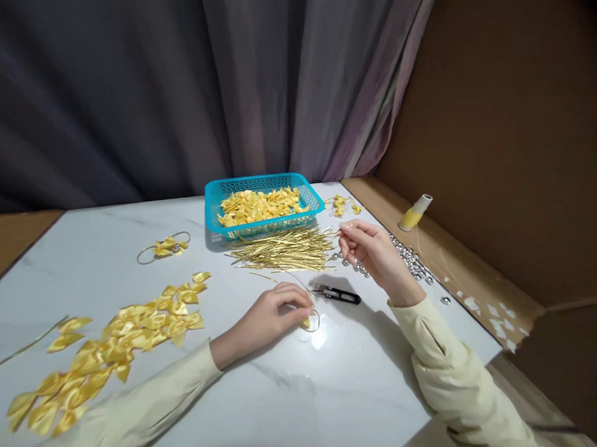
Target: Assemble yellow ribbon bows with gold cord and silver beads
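Observation:
My left hand (pixel 281 308) is closed in a pinch on a small yellow bow (pixel 305 322) with a gold wire loop (pixel 318 320), low over the white tabletop. Raised to the right, my right hand (pixel 367 250) pinches thumb and forefinger together; what lies between the fingertips is too small to make out. Black thread snips (pixel 339 295) rest between the hands. Behind them lies a heap of gold wire ties (pixel 284 251). Silver rings (pixel 413 259) are scattered beside and partly behind my right hand.
A blue basket (pixel 213 218) of yellow bows stands at the back. More yellow bows (pixel 119 339) spread across the left. A finished-looking bow piece (pixel 169 247) lies at back left, others (pixel 341 204) at back right. A yellow spool (pixel 411 217) is on the right ledge.

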{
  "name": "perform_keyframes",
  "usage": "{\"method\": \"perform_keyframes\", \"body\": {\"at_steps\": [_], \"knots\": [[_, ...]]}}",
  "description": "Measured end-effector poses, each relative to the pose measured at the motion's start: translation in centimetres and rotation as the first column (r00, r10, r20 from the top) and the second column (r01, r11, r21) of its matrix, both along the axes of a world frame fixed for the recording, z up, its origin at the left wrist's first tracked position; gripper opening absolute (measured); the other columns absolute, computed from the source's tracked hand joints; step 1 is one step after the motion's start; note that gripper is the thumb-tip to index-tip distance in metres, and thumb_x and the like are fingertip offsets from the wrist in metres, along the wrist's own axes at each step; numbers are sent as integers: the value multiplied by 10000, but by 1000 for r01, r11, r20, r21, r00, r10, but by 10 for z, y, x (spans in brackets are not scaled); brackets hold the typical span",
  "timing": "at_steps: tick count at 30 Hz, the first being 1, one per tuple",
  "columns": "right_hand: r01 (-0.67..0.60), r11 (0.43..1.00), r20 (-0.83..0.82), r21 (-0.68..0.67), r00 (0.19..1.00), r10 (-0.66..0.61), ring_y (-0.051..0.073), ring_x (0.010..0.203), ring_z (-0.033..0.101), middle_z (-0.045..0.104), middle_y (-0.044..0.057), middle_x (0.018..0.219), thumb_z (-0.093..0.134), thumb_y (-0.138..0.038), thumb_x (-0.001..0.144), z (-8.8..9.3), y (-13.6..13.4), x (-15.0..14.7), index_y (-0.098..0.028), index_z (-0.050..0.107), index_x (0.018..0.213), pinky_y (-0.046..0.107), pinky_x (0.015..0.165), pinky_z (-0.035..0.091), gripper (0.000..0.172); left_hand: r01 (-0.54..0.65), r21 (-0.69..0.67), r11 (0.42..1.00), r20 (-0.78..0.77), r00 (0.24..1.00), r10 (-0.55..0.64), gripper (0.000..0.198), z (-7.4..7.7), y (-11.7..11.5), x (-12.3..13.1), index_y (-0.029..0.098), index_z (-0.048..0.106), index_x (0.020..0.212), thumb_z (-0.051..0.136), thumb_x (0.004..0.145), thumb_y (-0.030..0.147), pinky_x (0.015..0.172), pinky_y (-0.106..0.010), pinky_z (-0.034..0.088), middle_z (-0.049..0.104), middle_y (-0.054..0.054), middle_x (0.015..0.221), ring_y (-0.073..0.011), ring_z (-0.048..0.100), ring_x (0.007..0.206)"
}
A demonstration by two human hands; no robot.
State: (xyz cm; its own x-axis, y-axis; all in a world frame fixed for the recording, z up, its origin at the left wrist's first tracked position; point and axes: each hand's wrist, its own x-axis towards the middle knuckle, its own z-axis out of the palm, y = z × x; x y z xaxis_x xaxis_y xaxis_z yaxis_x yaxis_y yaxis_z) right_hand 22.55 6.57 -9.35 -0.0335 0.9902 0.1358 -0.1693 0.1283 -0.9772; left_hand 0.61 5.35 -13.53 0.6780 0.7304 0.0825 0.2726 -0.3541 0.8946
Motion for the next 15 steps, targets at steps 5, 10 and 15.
{"method": "perform_keyframes", "body": {"at_steps": [5, 10, 15], "knots": [[74, 997, -46, 36, 996, -72, 69, 415, 401, 514, -36, 535, 643, -364, 791, 2, 1, 10, -188, 600, 711, 225, 415, 295, 197, -21, -97, 995, 30, 999, 24, 164, 10, 3, -2, 175, 707, 768, 599, 828, 283, 858, -343, 470, 673, -79, 951, -209, 613, 928], [137, 988, -66, 67, 989, -132, 63, 409, 366, 469, -49, 506, 638, -327, 789, 5, -1, 16, -190, 592, 692, 226, 413, 272, 174, -13, -148, 989, 51, 998, 21, 166, 15, 9, -6, 196, 734, 753, 625, 813, 306, 865, -358, 463, 665, -68, 958, -217, 609, 928], [134, 989, -30, 58, 991, -132, 69, 411, 380, 487, -42, 518, 642, -353, 787, 3, 1, 17, -193, 585, 691, 232, 414, 284, 196, 46, -209, 977, 44, 998, -37, 141, 17, 11, -12, 223, 759, 757, 648, 802, 300, 931, -370, 422, 650, -58, 1039, -229, 595, 998]]}}
